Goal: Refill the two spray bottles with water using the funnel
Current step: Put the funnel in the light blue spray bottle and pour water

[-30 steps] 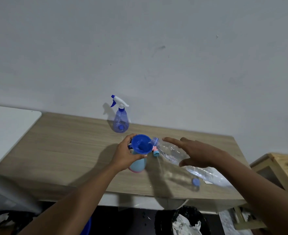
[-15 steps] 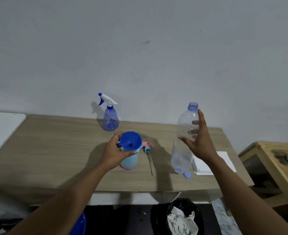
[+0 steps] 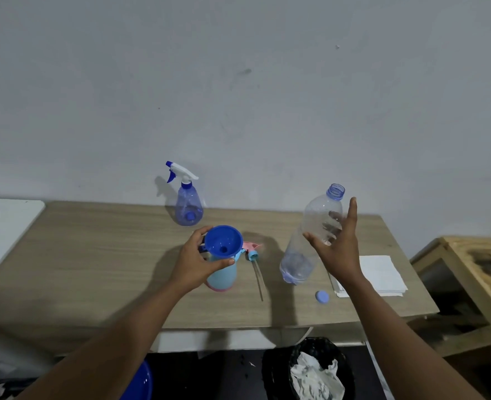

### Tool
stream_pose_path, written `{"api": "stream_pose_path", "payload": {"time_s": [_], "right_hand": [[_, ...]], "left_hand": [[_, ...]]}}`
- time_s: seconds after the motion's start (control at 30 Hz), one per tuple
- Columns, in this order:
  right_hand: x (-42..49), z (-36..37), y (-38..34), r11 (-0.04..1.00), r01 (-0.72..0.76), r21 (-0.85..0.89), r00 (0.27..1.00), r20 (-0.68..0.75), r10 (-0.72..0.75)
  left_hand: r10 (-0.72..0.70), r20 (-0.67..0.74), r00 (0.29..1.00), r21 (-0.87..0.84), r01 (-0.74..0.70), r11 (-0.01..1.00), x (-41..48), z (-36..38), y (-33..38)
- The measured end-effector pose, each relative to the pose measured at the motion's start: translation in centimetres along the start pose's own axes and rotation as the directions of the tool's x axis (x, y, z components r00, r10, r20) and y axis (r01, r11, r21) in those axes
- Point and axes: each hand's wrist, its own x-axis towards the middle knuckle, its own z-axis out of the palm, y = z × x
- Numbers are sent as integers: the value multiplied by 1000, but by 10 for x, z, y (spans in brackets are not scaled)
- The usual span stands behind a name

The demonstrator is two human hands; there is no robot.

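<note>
My left hand (image 3: 193, 261) grips the light blue spray bottle (image 3: 222, 280) at its neck, where a blue funnel (image 3: 223, 241) sits in the opening. Its pink and blue sprayer head (image 3: 252, 249) lies on the wooden table (image 3: 94, 255) just to the right, tube pointing toward me. My right hand (image 3: 339, 249) holds a clear plastic bottle (image 3: 310, 238), thumb in front and fingers behind. The bottle is uncapped, nearly upright, leans slightly and looks almost empty. A purple spray bottle (image 3: 188, 210) with its white trigger head on stands at the back by the wall.
A blue bottle cap (image 3: 322, 296) lies near the table's front edge, beside a white paper pad (image 3: 380, 274). Below the edge sits a black bin (image 3: 310, 368) with crumpled paper, and a blue basin (image 3: 143, 382). A wooden stool (image 3: 475, 272) stands to the right, a white surface (image 3: 1, 226) to the left.
The clear bottle was tipped over the funnel a second ago. My right hand has swung it upright and away to the right. My left hand stays on the light blue bottle.
</note>
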Motion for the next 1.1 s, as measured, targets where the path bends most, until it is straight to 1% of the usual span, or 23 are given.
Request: {"api": "stream_pose_path", "payload": {"time_s": [0.07, 0.13, 0.2, 0.27, 0.33, 0.4, 0.47, 0.5, 0.57, 0.63, 0.73, 0.83, 0.9, 0.97, 1.03, 1.1], "right_hand": [[-1, -2, 1, 1000, 11, 7, 999, -36, -11], [-4, -3, -1, 998, 54, -27, 991, -123, -57], [-8, -3, -8, 986, 121, -115, 960, -239, -145], [-12, -1, -16, 963, 195, -183, 918, -312, -246], [-14, 2, -24, 947, 256, -193, 895, -324, -307], [-16, 7, -33, 926, 330, -184, 878, -301, -373], [-18, 16, -41, 899, 408, -156, 877, -208, -434], [-18, 22, -44, 895, 424, -138, 889, -125, -441], [-16, 35, -48, 902, 416, -116, 909, 77, -410], [-12, 50, -47, 922, 371, -107, 908, 249, -336], [-5, 70, -45, 961, 260, -93, 891, 406, -201], [2, 89, -43, 984, 163, -72, 821, 563, -95], [6, 100, -43, 986, 153, -70, 759, 647, -72], [9, 111, -44, 983, 175, -59, 709, 700, -84], [10, 119, -44, 981, 190, -37, 686, 720, -105], [11, 124, -44, 980, 196, -26, 685, 719, -117]], "left_hand": [[-1, 5, 1000, -1, 1, 1000, 0, 0, 0], [-7, 5, 1000, -2, 7, 1000, 0, 0, 0], [-25, 1, 1000, -9, 25, 1000, 1, -1, 0], [-41, 7, 999, -23, 41, 999, 2, -3, -4], [-56, 28, 998, -14, 57, 998, 3, -6, -9], [-72, 63, 995, -1, 72, 997, 5, -9, -13], [-88, 113, 990, 19, 87, 996, 9, -12, -17], [-98, 137, 986, 31, 95, 995, 11, -13, -21], [-133, 176, 975, 70, 122, 990, 17, -17, -28], [-161, 204, 966, 117, 139, 983, 21, -22, -35], [-181, 246, 952, 170, 141, 975, 27, -26, -40], [-208, 293, 933, 211, 149, 966, 33, -25, -40], [-235, 314, 920, 245, 161, 956, 36, -25, -39], [-239, 326, 915, 256, 158, 954, 39, -25, -39], [-228, 333, 915, 266, 140, 954, 39, -25, -37], [-219, 346, 912, 263, 130, 956, 39, -25, -36]]}}
